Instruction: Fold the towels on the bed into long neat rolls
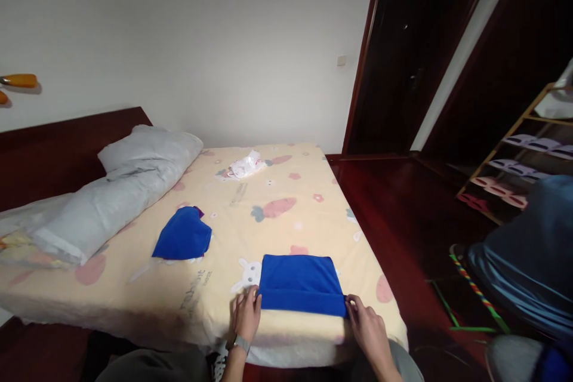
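A blue cloth (299,277) lies flat near the front edge of the bed, its near side folded over in a strip. My left hand (246,312) is at the near left corner of the cloth, fingers bent and pinching its edge. At the near right corner, my right hand (364,319) pinches the end of the folded strip between thumb and fingers. Farther left on the bed rests a second blue cloth (183,234), bunched into an uneven shape, with a bit of purple showing at its top.
The bed (277,239) has a yellow sheet printed with carrots and rabbits. A grey quilt (120,197) is heaped on the left, and a white plastic bag (247,165) lies at the back. To the right are a slipper rack (519,137) and a blue-covered item (528,250).
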The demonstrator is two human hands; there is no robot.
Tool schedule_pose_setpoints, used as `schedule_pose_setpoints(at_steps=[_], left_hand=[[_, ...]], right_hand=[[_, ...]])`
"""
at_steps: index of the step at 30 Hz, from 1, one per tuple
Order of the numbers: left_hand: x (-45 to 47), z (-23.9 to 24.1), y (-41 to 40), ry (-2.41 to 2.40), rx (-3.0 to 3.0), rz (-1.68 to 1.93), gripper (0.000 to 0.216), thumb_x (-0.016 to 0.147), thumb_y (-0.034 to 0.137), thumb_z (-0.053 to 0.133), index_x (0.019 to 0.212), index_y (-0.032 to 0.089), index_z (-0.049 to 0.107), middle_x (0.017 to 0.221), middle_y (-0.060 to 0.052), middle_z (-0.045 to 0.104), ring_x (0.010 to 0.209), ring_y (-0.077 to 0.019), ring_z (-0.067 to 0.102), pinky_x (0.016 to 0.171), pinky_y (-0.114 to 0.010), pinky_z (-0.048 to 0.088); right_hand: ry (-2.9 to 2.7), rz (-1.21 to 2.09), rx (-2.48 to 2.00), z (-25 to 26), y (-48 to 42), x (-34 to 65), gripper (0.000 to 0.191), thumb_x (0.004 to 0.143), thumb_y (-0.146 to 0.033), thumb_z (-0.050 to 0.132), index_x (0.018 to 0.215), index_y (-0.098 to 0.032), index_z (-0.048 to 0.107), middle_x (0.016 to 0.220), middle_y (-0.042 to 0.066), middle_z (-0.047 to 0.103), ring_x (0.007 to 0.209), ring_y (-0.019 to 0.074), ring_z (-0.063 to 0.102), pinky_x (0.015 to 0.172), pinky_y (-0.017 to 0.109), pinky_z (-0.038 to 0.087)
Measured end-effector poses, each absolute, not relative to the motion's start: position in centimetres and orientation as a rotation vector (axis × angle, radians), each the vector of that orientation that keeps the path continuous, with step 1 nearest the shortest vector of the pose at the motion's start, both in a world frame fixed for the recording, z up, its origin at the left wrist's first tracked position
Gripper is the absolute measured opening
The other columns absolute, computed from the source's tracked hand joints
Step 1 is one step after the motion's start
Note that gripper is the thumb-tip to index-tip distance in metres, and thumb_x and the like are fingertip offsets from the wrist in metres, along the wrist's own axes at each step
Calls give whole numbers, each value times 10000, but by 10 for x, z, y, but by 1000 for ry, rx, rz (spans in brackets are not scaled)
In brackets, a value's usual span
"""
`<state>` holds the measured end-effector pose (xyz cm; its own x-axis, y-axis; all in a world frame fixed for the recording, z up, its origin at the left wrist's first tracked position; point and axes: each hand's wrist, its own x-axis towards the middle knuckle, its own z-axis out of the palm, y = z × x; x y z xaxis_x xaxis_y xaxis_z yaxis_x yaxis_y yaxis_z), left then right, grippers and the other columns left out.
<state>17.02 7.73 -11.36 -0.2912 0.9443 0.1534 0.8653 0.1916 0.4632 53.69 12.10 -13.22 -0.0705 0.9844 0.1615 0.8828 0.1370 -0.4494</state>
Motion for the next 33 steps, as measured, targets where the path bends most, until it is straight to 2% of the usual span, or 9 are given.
schedule_pose_setpoints(at_steps=[3, 7, 10, 12, 16, 18, 21, 28, 33], left_hand=[[172, -108, 73, 2337, 1873, 667, 318, 976, 374, 472, 1156, 273, 714, 1061, -77, 769, 1072, -281, 658, 984, -441, 478], [186, -104, 66, 2354, 1894, 772, 356, 991, 321, 425, 1189, 274, 718, 1252, -79, 716, 1219, -290, 617, 1057, -468, 484], [217, -99, 60, 2198, 2027, 798, 427, 1000, 259, 362, 1278, 283, 685, 1387, -55, 652, 1342, -267, 550, 1138, -479, 457], [245, -95, 57, 2018, 2171, 767, 479, 1003, 248, 354, 1425, 303, 575, 1505, -24, 553, 1429, -257, 464, 1197, -493, 408], [288, -99, 55, 1791, 2398, 673, 654, 1008, 290, 382, 1622, 318, 158, 1646, 16, 313, 1520, -250, 309, 1247, -502, 354], [294, -111, 57, 1875, 2432, 654, 688, 1009, 281, 375, 1625, 313, 72, 1653, 17, 286, 1518, -244, 315, 1229, -498, 382], [288, -132, 61, 1989, 2481, 618, 689, 1011, 270, 379, 1623, 299, 65, 1651, 0, 296, 1491, -237, 372, 1183, -474, 437], [259, -151, 67, 2058, 2459, 566, 699, 1010, 335, 410, 1623, 272, 81, 1650, -15, 306, 1481, -237, 388, 1190, -446, 421], [217, -147, 63, 2183, 2289, 544, 624, 1012, 368, 382, 1605, 215, 264, 1626, -63, 365, 1494, -256, 364, 1233, -477, 351]], right_hand=[[-2081, 190, -1818, -127, 118, 535, 438, 1030, -437, 276, 1101, -240, 661, 852, 98, 730, 822, 291, 672, 692, 381, 449], [-2009, 26, -1851, -119, 114, 529, 423, 1015, -396, 316, 1107, -234, 696, 1078, 125, 726, 886, 308, 657, 724, 422, 494], [-1935, 16, -1730, -119, 111, 520, 449, 1021, -376, 305, 1172, -194, 687, 1199, 151, 696, 977, 315, 664, 815, 462, 534], [-1982, 63, -1553, -124, 107, 507, 434, 1023, -365, 337, 1277, -201, 649, 1290, 137, 672, 1125, 312, 647, 934, 472, 533], [-2198, 139, -1190, -139, 99, 471, 577, 1011, -315, 409, 1580, -336, 314, 1545, 26, 488, 1385, 268, 502, 1133, 464, 454], [-2263, 115, -1095, -146, 98, 456, 683, 1007, -281, 412, 1623, -348, 124, 1587, 12, 420, 1416, 263, 466, 1140, 479, 452], [-2320, 80, -1058, -151, 101, 446, 731, 1011, -285, 441, 1629, -294, 50, 1597, 38, 390, 1425, 267, 450, 1134, 464, 457], [-2411, 159, -1094, -148, 108, 467, 659, 1039, -355, 430, 1620, -263, 134, 1621, 37, 325, 1470, 235, 379, 1211, 413, 360], [-2413, 398, -1366, -143, 116, 510, 613, 1042, -455, 361, 1590, -194, 280, 1631, 50, 297, 1508, 242, 299, 1247, 454, 295]])
